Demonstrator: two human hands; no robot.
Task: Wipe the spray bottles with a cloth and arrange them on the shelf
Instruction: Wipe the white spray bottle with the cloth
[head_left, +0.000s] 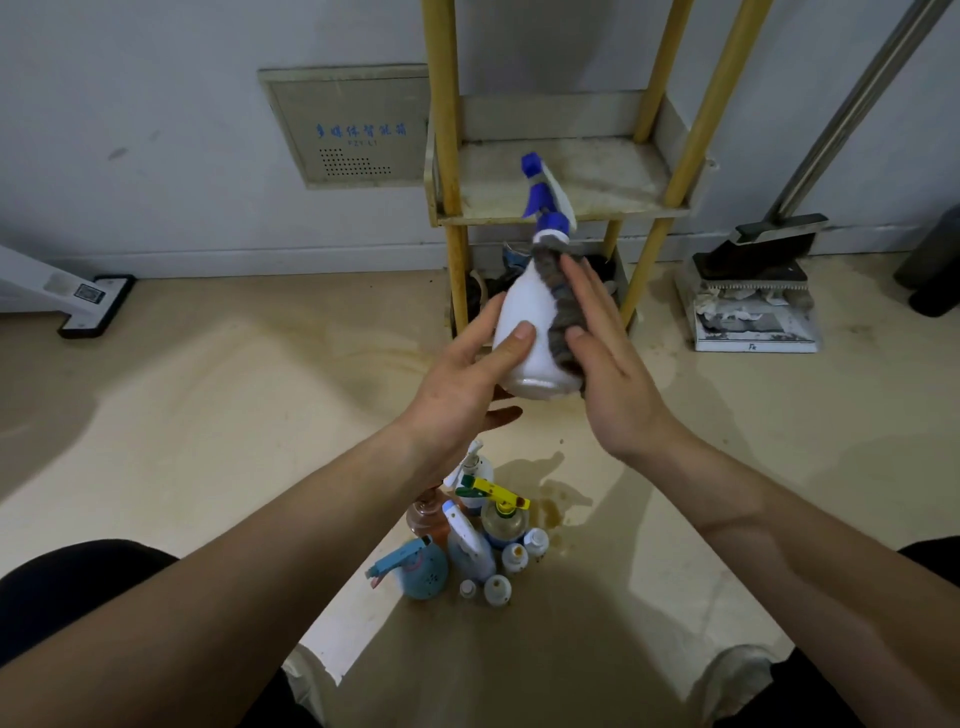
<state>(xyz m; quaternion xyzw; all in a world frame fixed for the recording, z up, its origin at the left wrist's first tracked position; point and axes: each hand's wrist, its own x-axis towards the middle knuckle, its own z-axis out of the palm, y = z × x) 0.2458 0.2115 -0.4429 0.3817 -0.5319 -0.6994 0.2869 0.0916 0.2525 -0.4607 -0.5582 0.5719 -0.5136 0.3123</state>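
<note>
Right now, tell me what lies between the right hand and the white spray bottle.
The grey cloth, pressed by the right hand against the white spray bottle, in the head view.

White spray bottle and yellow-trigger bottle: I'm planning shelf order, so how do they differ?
The white spray bottle is opaque with a blue trigger; the yellow-trigger bottle is clear. The white spray bottle is gripped by the left hand, off the floor; the yellow-trigger bottle stands untouched. Both have trigger heads.
</note>
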